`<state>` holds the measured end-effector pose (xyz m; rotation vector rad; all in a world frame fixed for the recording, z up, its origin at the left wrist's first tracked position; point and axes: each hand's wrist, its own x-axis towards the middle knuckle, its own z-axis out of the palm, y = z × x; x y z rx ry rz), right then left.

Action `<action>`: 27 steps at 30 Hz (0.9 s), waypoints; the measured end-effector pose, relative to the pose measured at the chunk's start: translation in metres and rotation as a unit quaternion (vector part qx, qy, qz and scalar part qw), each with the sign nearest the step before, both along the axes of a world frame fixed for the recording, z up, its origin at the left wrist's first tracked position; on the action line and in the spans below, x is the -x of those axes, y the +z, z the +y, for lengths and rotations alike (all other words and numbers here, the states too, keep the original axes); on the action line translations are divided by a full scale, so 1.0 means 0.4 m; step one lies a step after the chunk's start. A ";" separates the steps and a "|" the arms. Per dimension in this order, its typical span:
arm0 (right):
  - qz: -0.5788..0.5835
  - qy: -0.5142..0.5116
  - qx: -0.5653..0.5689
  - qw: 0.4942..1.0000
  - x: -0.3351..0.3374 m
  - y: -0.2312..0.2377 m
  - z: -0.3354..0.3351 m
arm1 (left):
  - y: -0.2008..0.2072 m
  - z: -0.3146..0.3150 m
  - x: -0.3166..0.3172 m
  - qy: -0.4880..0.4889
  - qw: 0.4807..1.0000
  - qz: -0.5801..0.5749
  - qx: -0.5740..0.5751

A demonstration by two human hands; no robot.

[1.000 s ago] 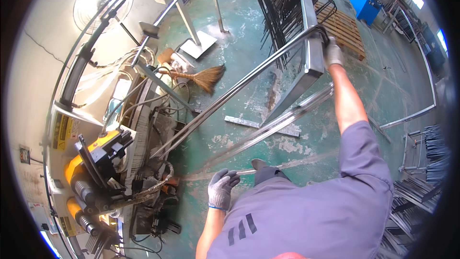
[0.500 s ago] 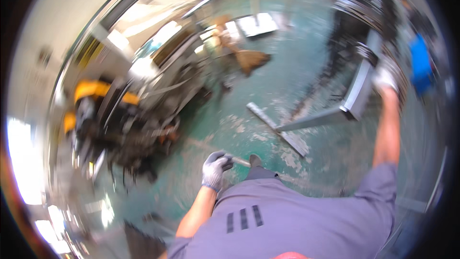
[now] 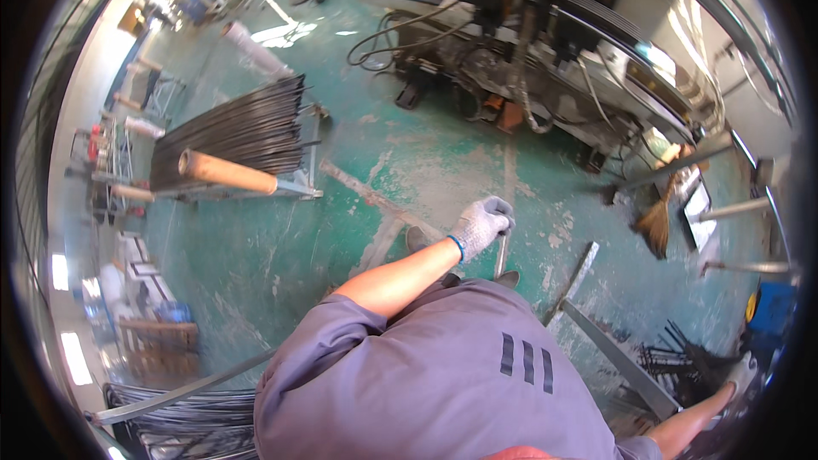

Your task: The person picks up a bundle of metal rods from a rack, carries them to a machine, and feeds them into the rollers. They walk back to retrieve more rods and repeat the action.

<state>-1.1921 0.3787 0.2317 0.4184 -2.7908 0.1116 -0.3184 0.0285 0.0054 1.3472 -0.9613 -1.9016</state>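
Observation:
My left hand (image 3: 484, 223), in a pale knitted glove with a blue cuff, is in the middle of the view in front of my body. Its fingers are closed round a thin metal rod (image 3: 503, 254), which points down toward my shoe. Far out at the lower right, my right hand (image 3: 743, 375) is also gloved, beside a stack of dark metal bars (image 3: 682, 362). Its fingers are too small and distorted to read, and I cannot tell whether it touches the bars. A grey steel beam (image 3: 622, 359) slants near my right forearm.
A large machine with cables (image 3: 511, 60) stands ahead. Left of me, a rack carries long dark rods (image 3: 239, 132) and a cardboard tube (image 3: 226, 172). Coiled or bundled rods (image 3: 183, 422) lie at lower left. A broom (image 3: 656, 221) and a blue box (image 3: 774, 307) are at right.
My view has swung left, so the machine now appears ahead and the rod rack has come into sight. My left hand still holds the rod; my right hand now shows at the lower right.

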 end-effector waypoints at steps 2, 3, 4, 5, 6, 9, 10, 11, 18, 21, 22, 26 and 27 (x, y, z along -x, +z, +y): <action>-0.077 0.118 0.146 0.979 -0.156 -0.097 -0.234 | -0.018 -0.054 -0.173 0.075 0.997 0.000 0.028; -0.108 0.159 0.150 0.970 -0.248 -0.147 -0.356 | -0.019 -0.081 -0.277 0.111 0.993 -0.005 0.027; -0.147 0.216 0.173 0.950 -0.346 -0.193 -0.472 | -0.015 -0.111 -0.385 0.147 0.986 -0.027 0.068; -0.183 0.253 0.182 0.932 -0.461 -0.245 -0.580 | -0.007 -0.140 -0.503 0.180 0.980 -0.057 0.070; -0.195 0.295 0.173 0.919 -0.597 -0.333 -0.693 | 0.007 -0.151 -0.633 0.189 0.961 -0.128 0.154; -0.298 0.331 0.151 0.882 -1.042 -0.560 -0.959 | 0.071 -0.173 -1.039 0.241 0.868 -0.325 0.289; -0.278 0.388 0.123 0.870 -1.190 -0.620 -1.019 | 0.094 -0.182 -1.165 0.265 0.838 -0.372 0.300; -0.263 0.444 0.105 0.850 -1.342 -0.675 -1.080 | 0.117 -0.186 -1.290 0.285 0.796 -0.411 0.340; -0.374 0.555 -0.061 0.741 -2.155 -0.756 -1.373 | 0.265 -0.173 -1.944 0.385 0.540 -0.709 0.240; -0.404 0.605 -0.086 0.680 -2.433 -0.765 -1.512 | 0.286 -0.191 -2.095 0.348 0.493 -0.787 0.127; -0.386 0.621 -0.101 0.674 -2.524 -0.773 -1.559 | 0.278 -0.205 -2.126 0.346 0.514 -0.781 0.082; -0.365 0.698 -0.120 0.604 -2.913 -0.823 -1.770 | 0.255 -0.271 -2.205 0.292 0.538 -0.789 -0.062; -0.359 0.711 -0.135 0.589 -3.014 -0.838 -1.820 | 0.254 -0.293 -2.216 0.280 0.551 -0.784 -0.063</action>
